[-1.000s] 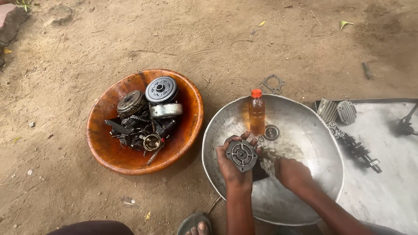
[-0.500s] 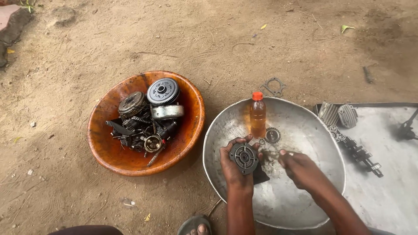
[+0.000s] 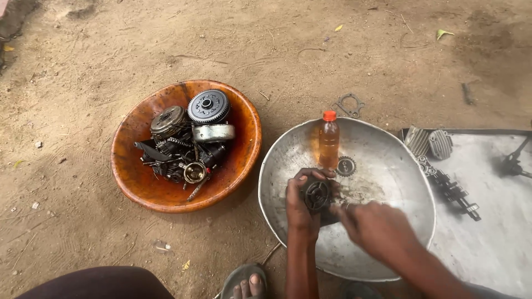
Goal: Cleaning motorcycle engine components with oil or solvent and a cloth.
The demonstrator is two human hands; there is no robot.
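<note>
Orange-brown and glossy, the bowl [image 3: 133, 177] sits on the dirt at the left, heaped with greasy metal parts: a toothed gear [image 3: 208, 106] at the top, a drum [image 3: 168, 119] beside it, a pale cylinder [image 3: 214, 133] below, and smaller dark bits underneath.

To its right lies a wide grey metal basin [image 3: 388, 160]. A small bottle [image 3: 328, 139] of amber liquid with an orange cap stands upright in it, with a little sprocket [image 3: 346, 166] just beside its foot.

Over the basin's middle, the left hand [image 3: 299, 207] is closed around a round dark metal part [image 3: 317, 195], fingers wrapped over its rim and its face turned upward. The right hand [image 3: 374, 224] comes in from the right with fingers loosely curled; its fingertips meet the part's edge, and whether they pinch anything small I cannot tell, as the hand is blurred.

The part looks stiff, dense and heavy for its size, and probably oily, so slippery. The rim, gripped all round, seems the sure hold.

Further right, a grey sheet [image 3: 499, 221] carries two finned covers [image 3: 429, 143] and a long dark shaft [image 3: 451, 188]. A flat gasket [image 3: 349, 104] lies on the dirt above the basin.
</note>
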